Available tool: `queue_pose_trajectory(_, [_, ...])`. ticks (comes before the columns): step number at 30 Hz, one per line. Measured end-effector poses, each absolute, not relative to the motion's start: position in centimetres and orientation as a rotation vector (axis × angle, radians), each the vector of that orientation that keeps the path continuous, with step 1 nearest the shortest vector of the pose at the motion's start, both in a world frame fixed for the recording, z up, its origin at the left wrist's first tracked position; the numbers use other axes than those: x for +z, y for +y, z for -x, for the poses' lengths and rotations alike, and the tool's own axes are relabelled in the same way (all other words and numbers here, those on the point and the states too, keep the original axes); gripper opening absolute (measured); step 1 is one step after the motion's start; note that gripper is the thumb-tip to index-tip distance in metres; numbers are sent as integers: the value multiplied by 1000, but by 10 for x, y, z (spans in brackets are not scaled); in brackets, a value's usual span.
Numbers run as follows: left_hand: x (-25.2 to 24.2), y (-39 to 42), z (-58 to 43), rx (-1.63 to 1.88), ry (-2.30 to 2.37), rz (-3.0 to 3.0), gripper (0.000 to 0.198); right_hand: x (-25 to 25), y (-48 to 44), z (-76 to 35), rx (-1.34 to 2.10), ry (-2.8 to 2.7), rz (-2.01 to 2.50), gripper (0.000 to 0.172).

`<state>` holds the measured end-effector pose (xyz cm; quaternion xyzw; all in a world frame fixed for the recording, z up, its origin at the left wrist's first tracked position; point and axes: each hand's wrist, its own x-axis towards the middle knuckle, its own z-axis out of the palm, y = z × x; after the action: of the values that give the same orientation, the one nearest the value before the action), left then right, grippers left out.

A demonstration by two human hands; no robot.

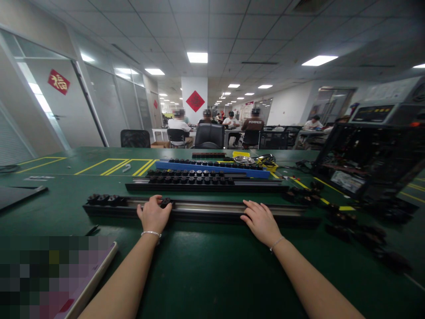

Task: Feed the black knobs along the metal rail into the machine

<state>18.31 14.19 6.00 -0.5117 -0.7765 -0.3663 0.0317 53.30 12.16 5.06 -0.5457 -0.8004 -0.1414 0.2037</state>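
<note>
A long black rail (pixel 202 217) with a silvery channel lies across the table in front of me. Several small black round-topped parts (pixel 109 200) sit in its left end. My left hand (pixel 153 215) is at the rail left of its middle, its thumb and fingers closed about another small black part (pixel 166 202) in the channel. Farther right, my right hand (pixel 261 221) rests on the rail with its fingers stretched out. The undersides of both hands' fingers are partly hidden.
Behind lie another black rail (pixel 199 188) and a blue rail (pixel 212 168), both carrying black parts. Loose black parts (pixel 365 235) are scattered right, near an opened machine casing (pixel 345 164). A pixelated screen (pixel 49 279) is front left. People sit in the background.
</note>
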Motion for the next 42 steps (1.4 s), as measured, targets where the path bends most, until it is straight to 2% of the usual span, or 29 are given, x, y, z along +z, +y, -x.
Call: queue_pose_trajectory(42, [57, 142, -188, -1097, -2327, 1714, 37, 50, 122, -532, -412, -2227, 1511, 26])
